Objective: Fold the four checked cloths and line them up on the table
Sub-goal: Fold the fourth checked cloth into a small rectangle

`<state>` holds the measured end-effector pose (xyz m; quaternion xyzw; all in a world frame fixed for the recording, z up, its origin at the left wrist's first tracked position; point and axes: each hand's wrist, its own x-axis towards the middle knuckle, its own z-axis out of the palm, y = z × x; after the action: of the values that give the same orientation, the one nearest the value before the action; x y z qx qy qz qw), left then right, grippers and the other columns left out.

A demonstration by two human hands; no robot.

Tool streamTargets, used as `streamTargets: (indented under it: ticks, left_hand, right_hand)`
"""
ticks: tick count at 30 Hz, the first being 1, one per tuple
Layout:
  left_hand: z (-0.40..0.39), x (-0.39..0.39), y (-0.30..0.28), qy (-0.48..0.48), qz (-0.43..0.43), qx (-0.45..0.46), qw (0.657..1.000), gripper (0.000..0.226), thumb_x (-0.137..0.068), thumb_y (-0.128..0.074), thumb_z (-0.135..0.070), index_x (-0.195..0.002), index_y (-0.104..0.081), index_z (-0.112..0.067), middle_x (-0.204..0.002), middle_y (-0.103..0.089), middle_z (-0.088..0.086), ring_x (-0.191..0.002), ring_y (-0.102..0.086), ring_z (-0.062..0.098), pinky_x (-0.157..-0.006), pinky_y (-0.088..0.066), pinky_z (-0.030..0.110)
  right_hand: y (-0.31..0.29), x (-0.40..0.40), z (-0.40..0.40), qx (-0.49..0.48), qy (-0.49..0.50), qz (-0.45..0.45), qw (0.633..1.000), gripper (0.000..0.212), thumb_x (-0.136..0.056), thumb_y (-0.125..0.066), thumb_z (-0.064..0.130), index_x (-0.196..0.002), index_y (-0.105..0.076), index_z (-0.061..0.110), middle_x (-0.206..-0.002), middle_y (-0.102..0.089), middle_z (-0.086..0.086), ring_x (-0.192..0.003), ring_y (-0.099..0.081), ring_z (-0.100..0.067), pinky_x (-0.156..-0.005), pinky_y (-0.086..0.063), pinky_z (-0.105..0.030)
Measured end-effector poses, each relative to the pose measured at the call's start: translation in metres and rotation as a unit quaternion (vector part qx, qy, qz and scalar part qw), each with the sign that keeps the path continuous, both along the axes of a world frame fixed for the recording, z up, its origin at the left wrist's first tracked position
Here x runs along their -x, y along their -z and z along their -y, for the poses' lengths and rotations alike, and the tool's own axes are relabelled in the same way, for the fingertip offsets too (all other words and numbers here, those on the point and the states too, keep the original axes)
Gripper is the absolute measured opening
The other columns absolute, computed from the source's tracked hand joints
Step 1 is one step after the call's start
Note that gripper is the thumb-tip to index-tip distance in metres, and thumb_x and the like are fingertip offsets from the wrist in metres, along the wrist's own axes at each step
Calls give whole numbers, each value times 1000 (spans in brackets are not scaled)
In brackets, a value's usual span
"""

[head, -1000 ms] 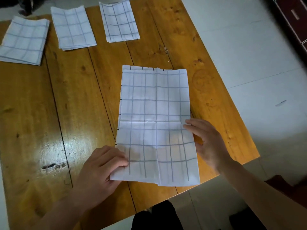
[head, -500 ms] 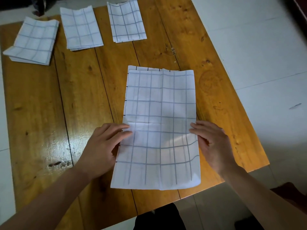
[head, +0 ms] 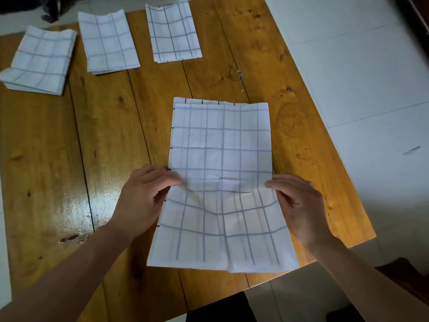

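Note:
A long white checked cloth (head: 221,147) lies folded in a strip on the wooden table (head: 104,159), its near end at the table's front edge. My left hand (head: 144,201) pinches the cloth's left edge at about mid-length. My right hand (head: 299,205) pinches the right edge opposite it. The cloth buckles and lifts a little between the two hands. Three folded checked cloths lie in a row along the far edge: one at far left (head: 41,60), one in the middle (head: 108,41), one to the right (head: 173,31).
The table's right edge runs diagonally beside pale floor tiles (head: 371,89). A dark shape (head: 50,6) sits beyond the far left corner. Bare wood lies left of the long cloth.
Both hands slid up the cloth's side edges from near its front end to mid-length. They now pinch the edges and the cloth has begun to buckle upward.

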<state>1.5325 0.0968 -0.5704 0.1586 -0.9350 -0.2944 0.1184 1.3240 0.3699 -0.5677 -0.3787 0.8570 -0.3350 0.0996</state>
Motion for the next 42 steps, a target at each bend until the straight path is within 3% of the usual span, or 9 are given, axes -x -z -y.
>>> streamTargets:
  ticks: [5, 8, 11, 14, 18, 24, 29, 36, 42]
  left_hand:
    - [7, 9, -6, -16, -11, -63, 998, 22, -76, -76, -23, -98, -73, -22, -94, -71, -10, -92, -61, 11, -80, -53, 41]
    - [8, 15, -10, -78, 31, -95, 992, 36, -84, -74, -3, -84, -66, -37, -81, -59, -19, -76, -56, -8, -69, -41, 5]
    - [6, 23, -14, -127, 32, -96, 987, 10, -88, -72, -17, -83, -71, -25, -79, -65, -9, -71, -60, 4, -59, -42, 12]
    - [7, 32, -15, -178, 45, -129, 974, 34, -87, -73, -16, -62, -54, -29, -65, -57, -13, -64, -54, 3, -55, -37, 12]
    - [7, 43, -15, -213, 68, -156, 962, 33, -88, -68, -18, -60, -53, -25, -55, -55, -12, -55, -51, 5, -55, -35, 20]
    - [4, 53, -11, -253, 84, -142, 953, 14, -92, -64, -21, -79, -66, -20, -62, -60, -13, -56, -56, 4, -56, -41, 23]
    - [3, 55, -11, -264, 80, -128, 953, 10, -93, -66, -23, -86, -69, -17, -68, -65, -11, -61, -61, 6, -56, -46, 23]
    - [-1, 56, -12, -284, 78, -112, 949, 26, -96, -62, -35, -116, -55, -20, -69, -64, -8, -59, -63, 6, -52, -48, 24]
    - [-2, 52, -6, -235, 59, -52, 969, 5, -95, -59, -20, -95, -56, -24, -63, -59, -11, -58, -58, 10, -55, -47, 31]
  right_hand:
    - [-1, 11, 4, 5, 17, 73, 997, 30, -76, -76, 3, -99, -74, 22, -103, -68, 2, -101, -62, -12, -86, -53, -31]
    - [-2, 15, 11, 14, 83, 145, 986, 31, -83, -73, 9, -96, -71, 37, -103, -67, -4, -96, -65, -17, -78, -54, -25]
    - [-7, 17, 23, -73, 118, 95, 986, 6, -91, -67, 28, -87, -69, 32, -95, -65, 4, -85, -60, -4, -71, -35, 0]
    - [-11, 18, 32, -82, 136, 88, 983, 10, -91, -68, 27, -81, -68, 29, -83, -61, 11, -78, -58, -2, -61, -33, -3]
    - [-10, 18, 38, -82, 155, 57, 983, 17, -90, -68, 22, -74, -68, 20, -69, -59, 17, -69, -56, 1, -53, -34, -6]
    - [-9, 19, 47, -93, 178, 69, 977, 12, -91, -66, 26, -81, -69, 20, -72, -67, 13, -71, -63, -5, -58, -47, -19]
    - [-11, 24, 54, -112, 194, 79, 971, 12, -91, -66, 27, -79, -67, 22, -65, -64, 14, -61, -60, -2, -50, -40, -18]
    - [-9, 25, 59, -117, 198, 62, 971, 17, -90, -65, 27, -74, -63, 22, -57, -59, 12, -54, -57, -8, -52, -41, -22]
    - [-7, 25, 62, -87, 180, 24, 980, 12, -90, -68, 26, -82, -61, 20, -64, -59, 12, -59, -58, -12, -65, -55, -41]
